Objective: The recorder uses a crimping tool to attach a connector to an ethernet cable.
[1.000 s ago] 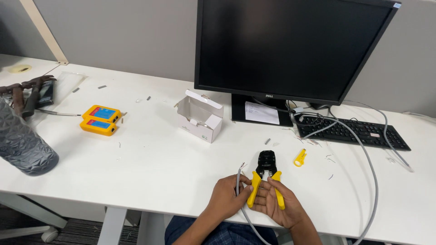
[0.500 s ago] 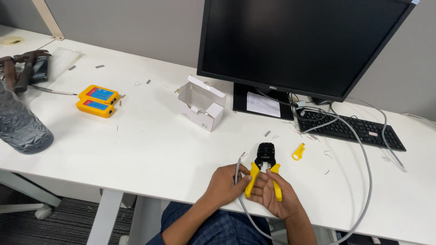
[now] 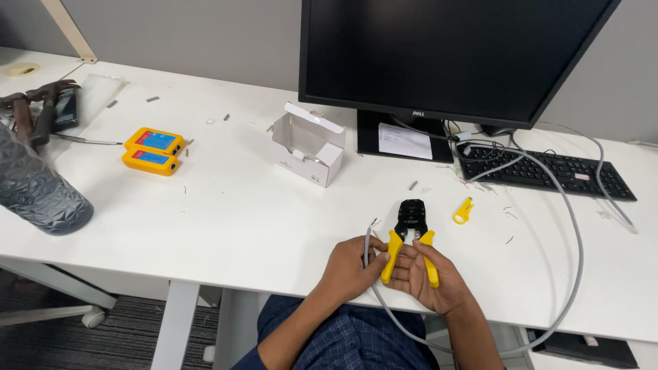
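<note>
Right hand (image 3: 430, 277) clamps the stiff crimping tool (image 3: 410, 240) by its yellow handles; left hand (image 3: 349, 268), beside it, pinches the limp grey cable (image 3: 367, 241).

So there's a crimping tool (image 3: 410, 236) with a black head and yellow handles, lying near the front edge of the white desk (image 3: 226, 212), head pointing toward the back edge, handles spread a bit. The grey network cable (image 3: 574, 240) has its stripped end sticking up just left of the handles, wires fanned out, then loops off the front edge and back up across the right side.
</note>
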